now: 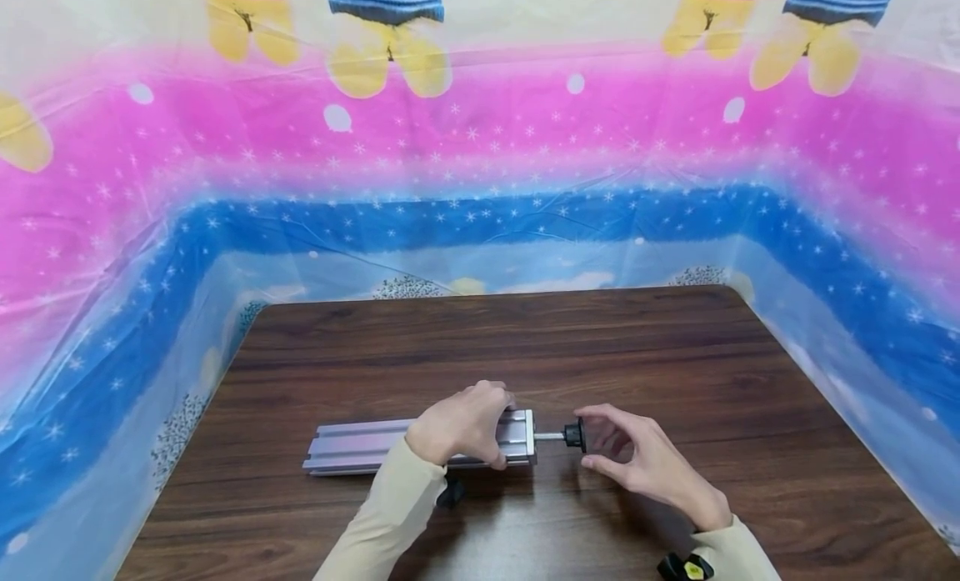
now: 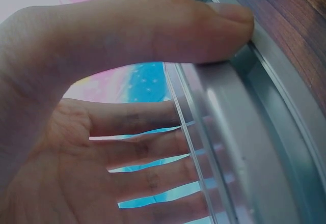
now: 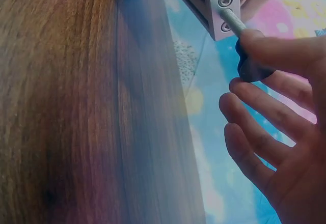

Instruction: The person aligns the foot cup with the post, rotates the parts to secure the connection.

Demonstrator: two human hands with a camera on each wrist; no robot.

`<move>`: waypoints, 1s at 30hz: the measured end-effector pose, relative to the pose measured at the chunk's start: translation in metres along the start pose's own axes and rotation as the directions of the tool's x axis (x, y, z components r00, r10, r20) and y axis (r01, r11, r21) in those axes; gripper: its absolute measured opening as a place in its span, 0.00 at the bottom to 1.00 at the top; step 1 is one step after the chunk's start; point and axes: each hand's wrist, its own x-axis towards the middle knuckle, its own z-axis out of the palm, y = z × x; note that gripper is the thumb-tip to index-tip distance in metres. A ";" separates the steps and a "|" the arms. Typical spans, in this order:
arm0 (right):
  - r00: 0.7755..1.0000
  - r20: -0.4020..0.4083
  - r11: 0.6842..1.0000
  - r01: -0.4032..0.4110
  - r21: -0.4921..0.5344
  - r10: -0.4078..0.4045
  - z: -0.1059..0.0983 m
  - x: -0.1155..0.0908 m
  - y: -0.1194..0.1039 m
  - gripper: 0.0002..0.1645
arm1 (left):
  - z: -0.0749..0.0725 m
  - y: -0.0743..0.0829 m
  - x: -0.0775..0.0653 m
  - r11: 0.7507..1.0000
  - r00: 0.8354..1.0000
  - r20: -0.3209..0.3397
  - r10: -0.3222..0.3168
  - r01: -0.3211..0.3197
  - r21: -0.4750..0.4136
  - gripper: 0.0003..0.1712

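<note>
A silver aluminium profile (image 1: pixel 360 448) with long grooves lies on the table. My left hand (image 1: pixel 465 423) grips it near its right end, thumb on the near side and fingers over the far side; in the left wrist view the thumb (image 2: pixel 204 30) presses along a grooved edge. From the end plate (image 3: pixel 217 23), which has socket-head screws, a threaded rod (image 3: pixel 233 22) sticks out. It carries a black lobed knob (image 1: pixel 574 435). My right hand (image 1: pixel 645 456) pinches this knob's rim between thumb and index finger, the other fingers loosely bent and apart from it.
The dark wood-grain table (image 1: pixel 360 348) is bounded at the back and sides by a pink and blue printed cloth (image 1: pixel 480 222). Black devices sit at both wrists, the right one (image 1: pixel 684 568) with a yellow mark.
</note>
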 end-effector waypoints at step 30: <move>0.985 0.072 0.988 -0.156 0.006 0.155 0.003 0.009 0.003 0.14 | 0.000 0.000 0.000 1.000 1.000 -0.007 -0.012 0.012 0.007 0.26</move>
